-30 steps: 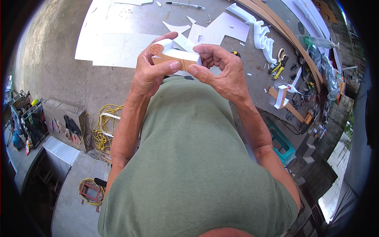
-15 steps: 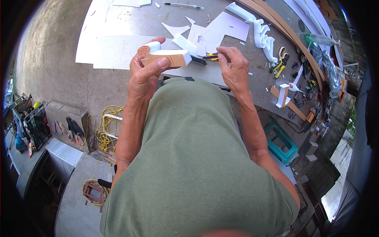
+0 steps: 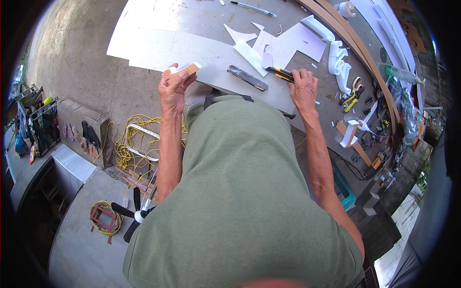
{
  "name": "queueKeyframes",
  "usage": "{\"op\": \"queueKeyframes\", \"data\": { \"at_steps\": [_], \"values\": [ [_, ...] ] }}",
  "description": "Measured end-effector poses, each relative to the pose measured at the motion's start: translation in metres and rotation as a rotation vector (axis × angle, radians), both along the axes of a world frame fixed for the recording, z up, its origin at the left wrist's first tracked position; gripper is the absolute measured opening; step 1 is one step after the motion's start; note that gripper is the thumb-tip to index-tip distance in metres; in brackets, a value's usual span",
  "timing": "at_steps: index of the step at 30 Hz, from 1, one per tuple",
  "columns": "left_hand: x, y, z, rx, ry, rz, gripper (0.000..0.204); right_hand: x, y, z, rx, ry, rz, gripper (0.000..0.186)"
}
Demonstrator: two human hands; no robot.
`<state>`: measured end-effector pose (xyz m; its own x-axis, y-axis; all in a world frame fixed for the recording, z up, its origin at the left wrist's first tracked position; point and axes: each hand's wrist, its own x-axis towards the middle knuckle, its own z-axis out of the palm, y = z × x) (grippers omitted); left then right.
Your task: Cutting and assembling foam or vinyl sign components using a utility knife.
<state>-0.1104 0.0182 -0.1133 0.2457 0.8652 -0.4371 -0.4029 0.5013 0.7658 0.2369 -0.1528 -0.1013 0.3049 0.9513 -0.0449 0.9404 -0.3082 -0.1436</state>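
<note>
the step in hand seems taking up the utility knife (image 3: 277, 71); right hand (image 3: 304, 90) fingers pinch its end; left hand (image 3: 171, 96) fingers pinch a brown-and-white block (image 3: 188, 72); next needs steady grips

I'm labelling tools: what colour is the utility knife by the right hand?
The utility knife is black and yellow, clearest in the head view.

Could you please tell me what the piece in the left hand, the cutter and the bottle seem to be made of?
Piece: perhaps foam or plastic; its matte brown face looks like paper or board, against smooth white edges.
Cutter: probably a plastic body, judging by its solid black and yellow colouring.
Bottle: likely clear plastic, glossy, since it's see-through with a greenish tint.
</note>
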Motion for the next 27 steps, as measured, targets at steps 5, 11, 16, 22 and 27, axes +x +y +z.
{"op": "queueKeyframes", "data": {
  "at_steps": [5,11,16,22,27],
  "values": [
    [-0.018,-0.021,-0.028,-0.052,-0.007,0.179,0.053,-0.017,0.008,0.026,-0.002,0.296,-0.235,0.038],
    [-0.033,-0.034,-0.04,-0.026,0.03,0.247,0.054,-0.095,0.049,0.053,-0.073,0.949,-0.166,0.037],
    [-0.034,-0.029,-0.039,-0.019,0.016,0.216,0.054,-0.144,0.073,0.023,-0.075,0.89,0.049,0.04],
    [-0.029,-0.028,-0.037,-0.06,0.026,0.241,0.052,-0.171,0.088,0.005,-0.031,0.77,0.193,0.035],
    [-0.026,-0.025,-0.037,-0.079,0.009,0.265,0.052,-0.181,0.09,-0.002,-0.14,0.731,0.22,0.031]
  ]
}}
